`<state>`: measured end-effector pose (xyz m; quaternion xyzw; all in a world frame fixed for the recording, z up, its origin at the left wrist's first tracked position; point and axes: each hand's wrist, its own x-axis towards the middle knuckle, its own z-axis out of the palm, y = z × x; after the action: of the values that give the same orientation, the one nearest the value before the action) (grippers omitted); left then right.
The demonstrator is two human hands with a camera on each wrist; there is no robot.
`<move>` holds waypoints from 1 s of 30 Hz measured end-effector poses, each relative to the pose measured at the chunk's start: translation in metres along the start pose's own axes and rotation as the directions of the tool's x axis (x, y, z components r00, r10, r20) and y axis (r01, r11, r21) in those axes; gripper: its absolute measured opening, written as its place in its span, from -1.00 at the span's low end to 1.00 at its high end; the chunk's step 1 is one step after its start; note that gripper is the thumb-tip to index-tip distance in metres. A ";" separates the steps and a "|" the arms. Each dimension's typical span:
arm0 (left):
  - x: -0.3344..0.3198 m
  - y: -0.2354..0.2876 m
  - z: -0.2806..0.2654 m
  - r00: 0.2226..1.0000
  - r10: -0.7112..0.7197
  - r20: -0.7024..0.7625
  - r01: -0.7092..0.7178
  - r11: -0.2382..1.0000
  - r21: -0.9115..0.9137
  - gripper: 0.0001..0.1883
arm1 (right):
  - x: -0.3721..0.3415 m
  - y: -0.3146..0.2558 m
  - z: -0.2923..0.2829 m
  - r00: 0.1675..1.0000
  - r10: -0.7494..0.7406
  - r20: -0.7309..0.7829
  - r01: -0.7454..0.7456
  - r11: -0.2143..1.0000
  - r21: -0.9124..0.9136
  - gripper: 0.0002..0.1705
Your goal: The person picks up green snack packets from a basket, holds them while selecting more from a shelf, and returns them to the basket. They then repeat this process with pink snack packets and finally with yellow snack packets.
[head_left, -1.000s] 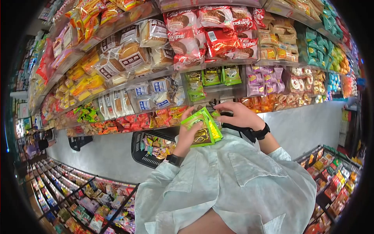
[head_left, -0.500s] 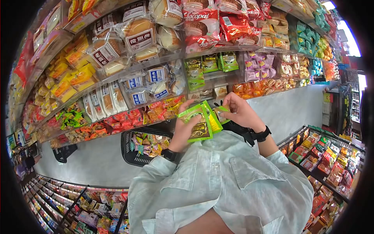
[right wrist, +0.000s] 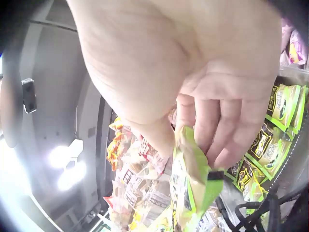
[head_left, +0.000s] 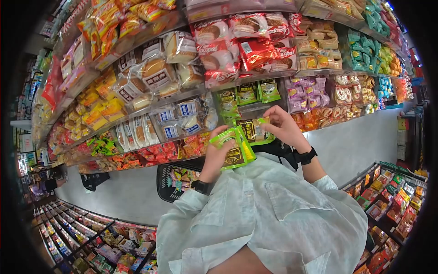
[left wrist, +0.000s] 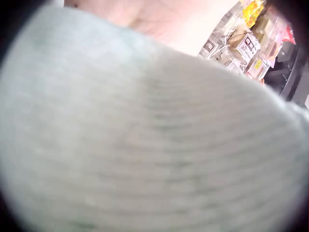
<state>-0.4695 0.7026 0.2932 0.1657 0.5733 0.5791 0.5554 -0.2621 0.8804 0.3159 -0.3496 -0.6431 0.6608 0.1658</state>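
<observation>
In the head view the left hand [head_left: 218, 155] grips several green packets [head_left: 235, 150] stacked together, its thumb across the front. Just beside it, the right hand [head_left: 285, 129] pinches the edge of another green-edged packet [head_left: 251, 130], which has a dark label. That pinched packet [right wrist: 186, 183] hangs between thumb and fingers of the right hand [right wrist: 193, 72] in the right wrist view. More green packets [head_left: 246, 93] lie in the shelf compartment above both hands. A sleeve [left wrist: 145, 130] fills most of the left wrist view and hides what the left hand holds.
Shelves of wrapped snacks curve across the top, with red packets [head_left: 260, 52] and wrapped bread [head_left: 157, 75]. A black basket [head_left: 166, 192] holding small packets is at lower left of the hands. Racks of goods [head_left: 388, 201] stand at lower right and lower left.
The right hand has lifted slightly, and its packet now shows its labelled front between the hands. The left hand keeps its grip on the stack. The head view has shifted.
</observation>
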 end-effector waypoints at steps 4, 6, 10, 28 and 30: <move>0.004 0.001 0.018 0.993 0.009 -0.122 -0.014 0.999 -0.039 -0.53 | 0.013 0.019 -0.030 0.997 0.029 0.067 -0.032 0.999 0.039 -0.77; 0.005 0.003 0.026 0.986 0.037 -0.162 -0.041 0.999 -0.020 -0.55 | 0.019 0.025 -0.040 0.997 0.034 0.068 -0.030 0.997 -0.066 -0.81; 0.010 0.013 0.046 0.954 0.166 -0.248 -0.155 0.986 0.064 -0.58 | 0.033 0.023 -0.054 0.997 0.024 0.077 -0.003 0.965 -0.263 -0.82; -0.013 0.008 0.041 0.920 0.094 -0.381 -0.140 0.986 -0.095 -0.57 | 0.125 0.121 -0.043 0.988 -0.042 -0.152 -0.004 0.958 -0.288 -0.38; -0.014 0.004 0.033 0.931 0.087 -0.355 -0.113 0.992 -0.052 -0.58 | 0.118 0.107 -0.036 0.993 0.023 -0.118 -0.073 0.894 -0.441 -0.26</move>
<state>-0.4390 0.7075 0.3122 0.0685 0.6331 0.6471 0.4192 -0.2960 0.9736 0.1860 -0.4299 -0.7581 0.4801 0.1000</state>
